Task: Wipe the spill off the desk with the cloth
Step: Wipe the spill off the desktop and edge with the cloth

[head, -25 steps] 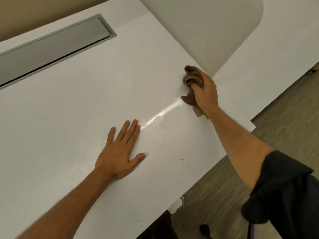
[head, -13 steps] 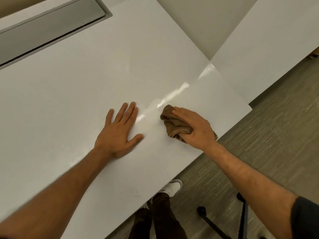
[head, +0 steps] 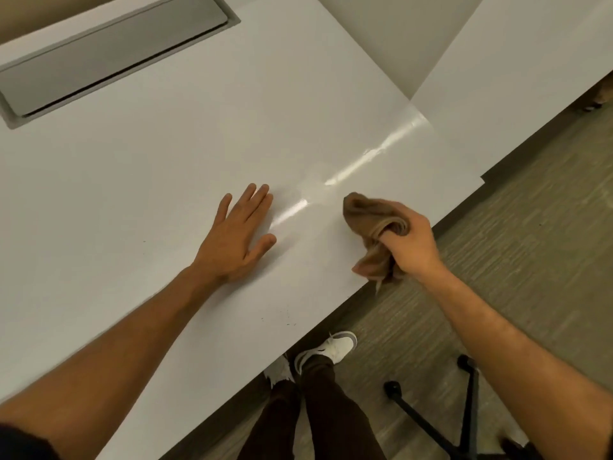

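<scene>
Right hand (head: 413, 249) grips bunched cloth (head: 371, 224) at desk (head: 132, 194) edge | left hand (head: 237, 237) flat, fingers straight | streak (head: 365, 161) glistens

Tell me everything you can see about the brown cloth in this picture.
The cloth is brown, soft-looking fabric, bunched and folded into a crumpled wad with layered edges showing. The right hand grips it, fingers curled around its near part. Its far end points toward the shiny wet streak without covering it. It sits at the near edge of the white desk, and a loose corner hangs past that edge. Whether its underside touches the desk is unclear.
</scene>
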A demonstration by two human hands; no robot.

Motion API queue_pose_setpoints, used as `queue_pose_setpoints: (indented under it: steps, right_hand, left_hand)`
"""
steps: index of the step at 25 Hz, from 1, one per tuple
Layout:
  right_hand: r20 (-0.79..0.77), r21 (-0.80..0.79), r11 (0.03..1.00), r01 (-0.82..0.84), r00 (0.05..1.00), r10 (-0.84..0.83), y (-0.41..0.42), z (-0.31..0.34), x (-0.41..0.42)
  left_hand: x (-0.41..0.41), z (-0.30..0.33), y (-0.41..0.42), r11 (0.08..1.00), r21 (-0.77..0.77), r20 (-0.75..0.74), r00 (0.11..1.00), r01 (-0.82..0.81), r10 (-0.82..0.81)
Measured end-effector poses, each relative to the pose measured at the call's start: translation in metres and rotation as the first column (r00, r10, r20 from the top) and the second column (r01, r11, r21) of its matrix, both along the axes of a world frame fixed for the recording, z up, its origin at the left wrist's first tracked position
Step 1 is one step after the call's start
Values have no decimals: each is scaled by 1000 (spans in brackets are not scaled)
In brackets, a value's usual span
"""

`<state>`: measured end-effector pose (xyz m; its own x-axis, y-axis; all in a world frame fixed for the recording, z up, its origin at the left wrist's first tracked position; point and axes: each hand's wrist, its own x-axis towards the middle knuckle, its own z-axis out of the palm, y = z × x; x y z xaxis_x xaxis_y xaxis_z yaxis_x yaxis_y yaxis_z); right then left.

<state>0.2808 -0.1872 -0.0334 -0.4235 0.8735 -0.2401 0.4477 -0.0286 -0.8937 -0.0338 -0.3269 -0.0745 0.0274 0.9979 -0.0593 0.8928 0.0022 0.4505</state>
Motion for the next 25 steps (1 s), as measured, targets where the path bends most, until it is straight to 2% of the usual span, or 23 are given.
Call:
queue_pose_setpoints:
  steps: [1, 3, 5, 6, 7, 9, 11, 12, 14, 16, 17, 19, 20, 23, 25]
  right_hand:
    - [8, 15, 990, 143, 990, -143, 11, 0, -8]
    - [116, 95, 964, 250, 959, -260, 22, -8, -36]
    - [345, 236, 957, 168, 906, -245, 17, -24, -69]
    - [400, 280, 954, 103, 891, -213, 9, -29, -82]
    - [393, 304, 952, 30, 906, -154, 1, -33, -92]
    - [270, 350, 923, -157, 961, 61, -15, -35, -105]
    - [169, 346, 857, -382, 924, 343, -32, -31, -117]
    - [158, 330, 787, -521, 853, 498, -42, -28, -122]
    - [211, 240, 575, -782, 620, 756, -64, -26, -126]
    - [274, 90, 398, -913, 407, 871, -77, -27, -117]
    - [290, 45, 359, -932, 356, 888, -78, -28, -106]
    - [309, -5, 355, -935, 336, 890, -72, -27, -81]
    - [320, -32, 387, -922, 357, 878, -65, -25, -65]
    - [407, -117, 540, -833, 456, 792, -31, -14, -12]
    - [424, -133, 672, -729, 571, 703, -10, -3, 19]
  left_hand:
    - [-8, -2, -15, 999, -7, -14, 999, -33, 33]
    - [-23, -5, -43, 992, -51, -57, 992, -114, 111]
    - [-27, -11, -61, 978, -111, -78, 983, -175, 167]
    - [-26, -15, -65, 975, -122, -79, 981, -185, 177]
    - [-25, -19, -68, 976, -118, -71, 982, -185, 178]
    - [-25, -20, -67, 981, -97, -29, 985, -170, 168]
    - [-27, -19, -68, 983, -76, 27, 985, -166, 168]
    - [-28, -19, -70, 982, -63, 61, 982, -178, 181]
    - [-27, -18, -71, 973, -46, 126, 964, -228, 232]
    - [-25, -15, -71, 967, -59, 134, 958, -247, 252]
    - [-24, -15, -71, 971, -69, 115, 965, -230, 236]
    - [-20, -13, -69, 978, -84, 81, 977, -189, 195]
    - [-18, -10, -67, 982, -87, 75, 981, -170, 177]
    - [-7, -3, -57, 995, -70, 41, 997, -68, 71]
    - [2, 0, -47, 998, -53, 35, 999, -36, 38]
